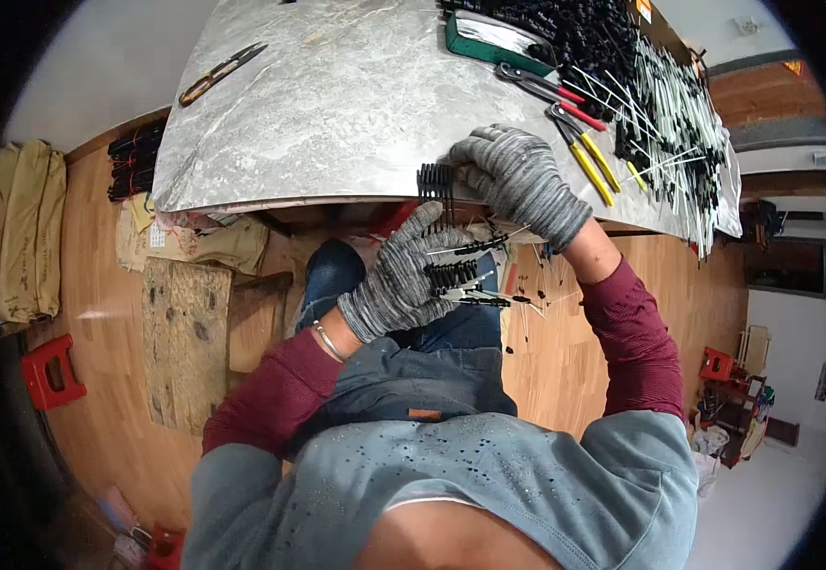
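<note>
My left hand [396,280], in a grey knitted glove, is in front of the table's near edge, above my lap. Its fingers are closed on a bunch of small black ribbed pieces [455,275] with thin white and black stems sticking out to the right. A comb-like row of black pieces [436,180] stands up at the table edge, just above that hand's fingertips. Beside that row, my right hand [517,176], in a matching glove, is over the table's edge with its fingers curled together. Whatever sits between its fingertips is hidden.
The grey marbled table [337,104] carries yellow-handled pliers [586,157], red-handled pliers [553,95], a green box [498,47] and a cutting tool [223,74]. Black parts and white stems [674,123] are heaped at right. A wooden bench [185,332] stands on the floor at left.
</note>
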`<control>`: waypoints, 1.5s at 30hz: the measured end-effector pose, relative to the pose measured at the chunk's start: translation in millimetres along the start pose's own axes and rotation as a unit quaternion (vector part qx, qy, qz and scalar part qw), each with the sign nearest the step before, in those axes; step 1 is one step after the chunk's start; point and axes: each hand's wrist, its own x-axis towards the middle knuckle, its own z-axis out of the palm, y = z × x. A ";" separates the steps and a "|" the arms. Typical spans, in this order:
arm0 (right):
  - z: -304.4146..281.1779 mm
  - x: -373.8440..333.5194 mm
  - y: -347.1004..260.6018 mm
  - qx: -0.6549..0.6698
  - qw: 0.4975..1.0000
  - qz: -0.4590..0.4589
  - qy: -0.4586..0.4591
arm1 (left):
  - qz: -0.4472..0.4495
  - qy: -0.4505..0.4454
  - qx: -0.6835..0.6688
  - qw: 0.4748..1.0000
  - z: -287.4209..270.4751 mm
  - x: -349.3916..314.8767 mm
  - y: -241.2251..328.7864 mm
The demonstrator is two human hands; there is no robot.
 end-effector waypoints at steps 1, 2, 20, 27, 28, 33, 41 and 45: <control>1.2 0.6 0.9 -0.006 0.999 0.030 -0.030 | 0.040 -0.002 -0.005 0.999 -0.3 0.5 1.5; 1.3 3.2 3.4 0.030 0.999 0.015 -0.018 | 0.046 0.003 -0.004 0.999 -1.7 1.3 2.5; 101.4 -153.2 -91.2 0.455 0.816 0.204 -0.291 | -0.218 -0.110 -0.307 0.920 40.7 -93.5 110.8; 149.9 -225.6 -115.7 0.575 0.757 0.237 -0.202 | -0.207 -0.023 -0.209 0.956 53.6 -85.8 149.6; 146.5 -227.4 -115.6 0.571 0.763 0.238 -0.187 | -0.223 0.018 -0.211 0.952 55.9 -82.7 153.5; 97.6 -226.3 -116.0 0.445 0.850 0.262 -0.104 | -0.294 0.000 -0.234 0.927 61.0 -77.7 161.1; 61.3 -188.3 -124.0 0.485 0.815 0.182 0.259 | -0.275 -0.152 0.040 0.948 67.0 -73.6 128.8; 74.0 -168.0 -125.3 0.504 0.798 0.218 0.249 | -0.101 0.124 -0.004 0.987 75.8 -77.3 112.3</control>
